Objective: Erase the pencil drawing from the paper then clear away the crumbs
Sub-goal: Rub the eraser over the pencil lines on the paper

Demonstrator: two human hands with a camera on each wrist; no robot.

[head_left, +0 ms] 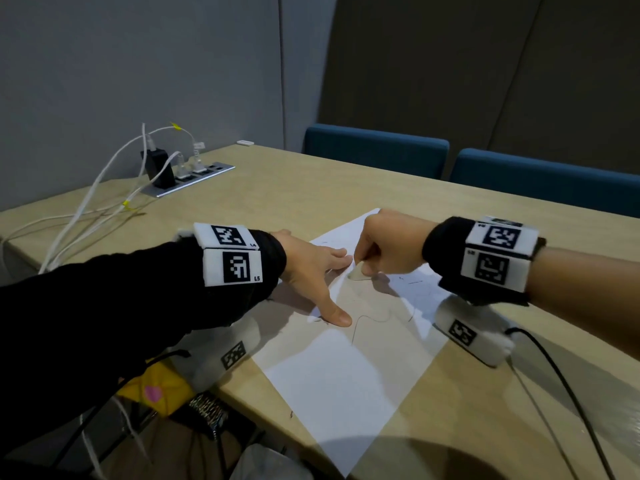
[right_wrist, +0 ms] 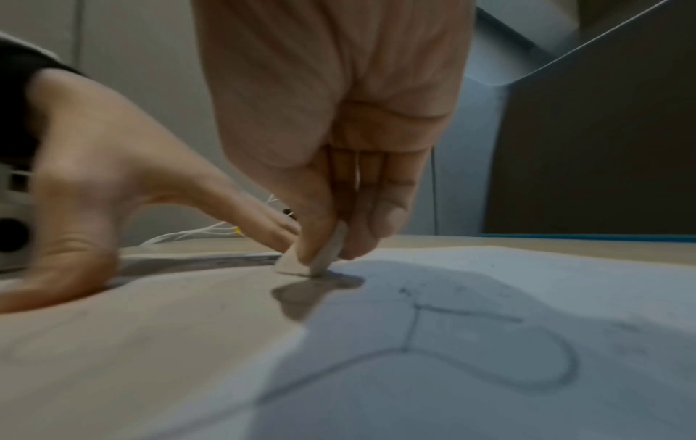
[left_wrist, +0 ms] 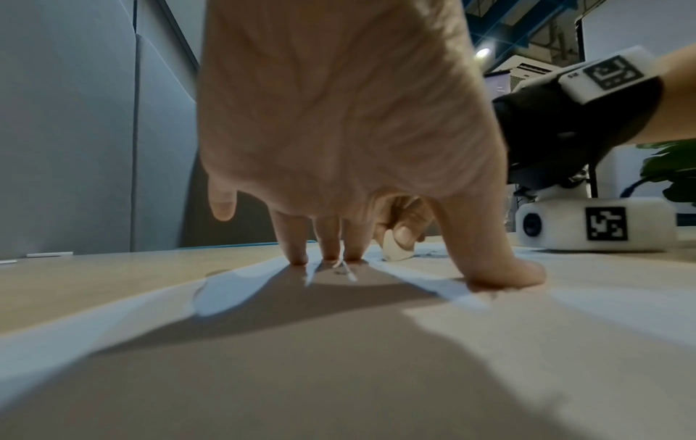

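A white sheet of paper [head_left: 332, 375] lies askew on the wooden table [head_left: 311, 188], with faint pencil lines [head_left: 367, 318] curving across its middle. My left hand [head_left: 311, 271] is spread flat on the sheet's left part, fingertips and thumb pressing it down. My right hand [head_left: 381, 251] pinches a small white eraser [head_left: 354, 273] between thumb and fingers, its lower edge touching the paper just right of the left fingertips. The right wrist view shows the eraser [right_wrist: 324, 256] on the paper beside a pencil outline [right_wrist: 489, 351]. The eraser [left_wrist: 395, 250] also shows behind the left fingers.
A power strip [head_left: 187, 178] with a black adapter and white cables [head_left: 93, 209] sits at the back left of the table. Two blue chairs [head_left: 377, 147] stand behind the far edge. A black cable [head_left: 568, 386] trails from my right wrist over the table. Bags lie below the near left edge.
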